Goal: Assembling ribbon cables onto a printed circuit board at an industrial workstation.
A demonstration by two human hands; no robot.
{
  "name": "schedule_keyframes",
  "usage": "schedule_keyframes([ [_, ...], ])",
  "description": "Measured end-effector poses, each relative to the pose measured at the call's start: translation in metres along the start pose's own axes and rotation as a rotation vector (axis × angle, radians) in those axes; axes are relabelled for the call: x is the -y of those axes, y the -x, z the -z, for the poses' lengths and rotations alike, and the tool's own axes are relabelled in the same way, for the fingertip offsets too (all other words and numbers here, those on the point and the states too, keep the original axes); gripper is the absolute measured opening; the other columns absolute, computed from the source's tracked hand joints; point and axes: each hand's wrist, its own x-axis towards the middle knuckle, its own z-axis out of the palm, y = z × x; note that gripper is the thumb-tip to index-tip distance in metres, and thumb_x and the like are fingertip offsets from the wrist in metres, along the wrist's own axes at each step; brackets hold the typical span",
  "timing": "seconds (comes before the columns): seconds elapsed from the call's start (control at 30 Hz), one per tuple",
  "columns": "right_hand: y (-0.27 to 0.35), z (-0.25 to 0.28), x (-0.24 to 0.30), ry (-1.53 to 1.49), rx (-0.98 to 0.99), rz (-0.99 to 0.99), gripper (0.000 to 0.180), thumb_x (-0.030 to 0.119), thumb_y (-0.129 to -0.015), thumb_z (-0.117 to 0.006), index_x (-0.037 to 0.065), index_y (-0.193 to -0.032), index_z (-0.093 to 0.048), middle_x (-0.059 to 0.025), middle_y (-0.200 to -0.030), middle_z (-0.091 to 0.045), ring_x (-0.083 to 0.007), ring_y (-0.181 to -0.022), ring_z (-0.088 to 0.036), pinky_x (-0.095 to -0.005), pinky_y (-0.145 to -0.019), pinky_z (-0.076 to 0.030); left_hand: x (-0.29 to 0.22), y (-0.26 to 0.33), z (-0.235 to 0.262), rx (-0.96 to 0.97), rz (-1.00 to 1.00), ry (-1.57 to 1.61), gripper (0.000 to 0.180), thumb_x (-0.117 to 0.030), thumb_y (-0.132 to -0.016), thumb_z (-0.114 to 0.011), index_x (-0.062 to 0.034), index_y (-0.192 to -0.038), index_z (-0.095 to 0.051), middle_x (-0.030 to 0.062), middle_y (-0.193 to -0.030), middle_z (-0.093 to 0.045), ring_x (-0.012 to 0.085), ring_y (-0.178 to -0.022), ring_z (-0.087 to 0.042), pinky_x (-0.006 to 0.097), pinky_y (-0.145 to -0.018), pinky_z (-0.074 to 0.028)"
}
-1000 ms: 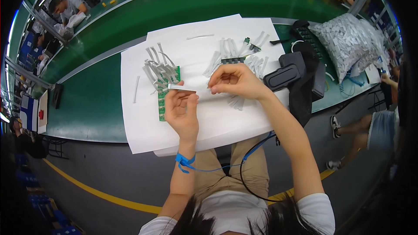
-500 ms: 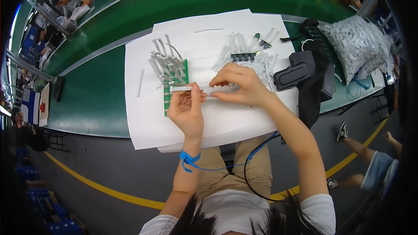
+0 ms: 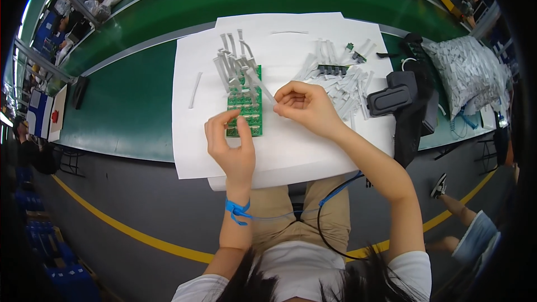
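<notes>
A green circuit board panel (image 3: pixel 255 118) lies on white paper, with several flat grey-white ribbon cables (image 3: pixel 226 67) standing up from its upper part. My right hand (image 3: pixel 311 107) pinches the free end of a ribbon cable (image 3: pixel 263 87) between thumb and fingertips. That cable slants from the board's middle to my fingers; where its other end sits is hard to make out. At the board's lower left, my left hand (image 3: pixel 230 146) has thumb and index finger apart, with nothing visible between them. Its fingertips overlap the board's edge; I cannot tell whether they touch it.
Loose ribbon cables (image 3: pixel 348 94) are heaped on the right of the white paper (image 3: pixel 196 151), near a dark connector strip (image 3: pixel 332 70). Beyond stand a black device (image 3: pixel 391 96) and a bulging clear bag (image 3: pixel 467 67). A blue wrist strap (image 3: pixel 237 209) trails a cord across my lap.
My hands have come apart. The cable held between them is now at the board, its end in my right fingers, and my left hand has loosened its pinch. The view has shifted slightly.
</notes>
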Motion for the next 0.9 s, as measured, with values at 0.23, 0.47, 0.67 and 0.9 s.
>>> schedule_keyframes([
  [0.23, -0.009, 0.016, -0.019, 0.241, -0.101, 0.222, 0.011, 0.011, -0.084, -0.076, 0.004, -0.092, -0.073, -0.0061, -0.09, -0.068, -0.0145, -0.081, -0.067, -0.0266, -0.075, -0.055, 0.014, 0.001, -0.032, 0.285, -0.108, -0.131, 0.015, -0.006, -0.086, -0.069, -0.004, -0.101, -0.069, 0.0117, -0.109, -0.063, 0.031, -0.105, -0.055, 0.041, -0.093, -0.044],
  [0.47, -0.032, -0.022, -0.045, 0.317, -0.011, 0.458, 0.016, 0.02, -0.071, -0.07, 0.006, -0.077, -0.072, -0.0128, -0.071, -0.068, -0.0285, -0.066, -0.066, -0.0385, -0.059, -0.05, 0.026, -0.005, -0.009, 0.316, -0.064, -0.174, 0.029, -0.02, -0.1, -0.062, 0.0037, -0.115, -0.067, 0.0207, -0.114, -0.064, 0.0323, -0.106, -0.06, 0.04, -0.094, -0.047],
  [0.67, -0.028, -0.03, -0.048, 0.398, -0.085, 0.612, 0.014, 0.018, -0.072, -0.068, 0.009, -0.08, -0.075, -0.0083, -0.073, -0.071, -0.028, -0.069, -0.068, -0.0405, -0.061, -0.053, 0.037, -0.017, -0.01, 0.434, -0.013, 0.0, 0.038, -0.025, -0.102, -0.06, 0.0096, -0.117, -0.065, 0.021, -0.115, -0.067, 0.0278, -0.102, -0.063, 0.035, -0.094, -0.048],
  [0.9, -0.035, -0.033, -0.047, 0.558, -0.181, 0.723, 0.013, 0.02, -0.07, -0.072, 0.007, -0.074, -0.07, -0.0141, -0.075, -0.064, -0.0333, -0.075, -0.065, -0.0446, -0.066, -0.051, 0.045, -0.024, -0.008, 0.353, -0.109, 0.083, 0.035, -0.023, -0.101, -0.06, 0.0086, -0.115, -0.067, 0.0176, -0.115, -0.07, 0.0233, -0.103, -0.065, 0.033, -0.091, -0.051],
])
